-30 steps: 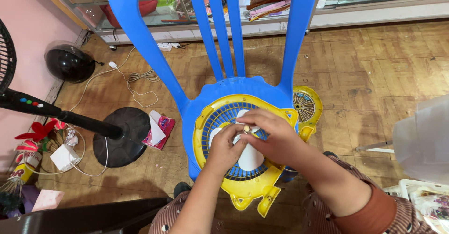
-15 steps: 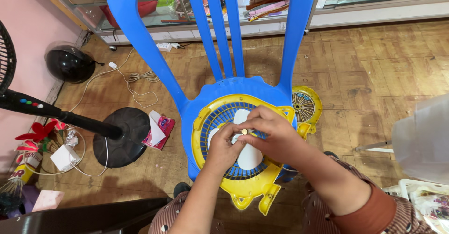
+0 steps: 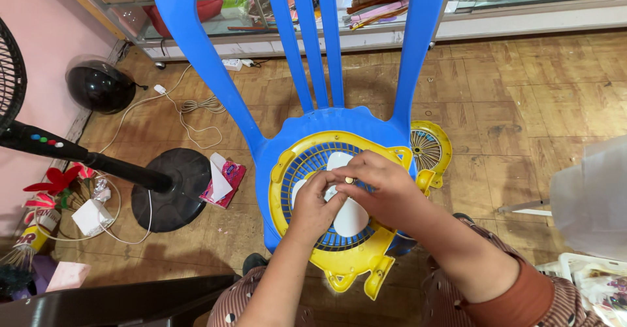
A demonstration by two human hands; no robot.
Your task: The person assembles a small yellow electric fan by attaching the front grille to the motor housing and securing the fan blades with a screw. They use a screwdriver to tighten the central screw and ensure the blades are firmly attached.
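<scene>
Both hands, the left hand (image 3: 313, 206) and right hand (image 3: 379, 186), are pinching a small nut (image 3: 349, 180) over the white fan blade (image 3: 349, 217); a slip could be dropping it through the yellow grille (image 3: 287, 170).

A small brass-coloured part (image 3: 349, 180) is pinched between both hands (image 3: 353, 193) over the white fan blade (image 3: 349, 217), cradled in the yellow fan housing (image 3: 287, 170) on the blue chair (image 3: 274, 150).

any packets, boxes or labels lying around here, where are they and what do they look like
Pink packet: floor left of the blue chair, by the black fan base; flat, pink with a white flap.
White box: floor at far left, near the red flowers; small, plain.
Pink box: bottom left corner; pale pink.
</scene>
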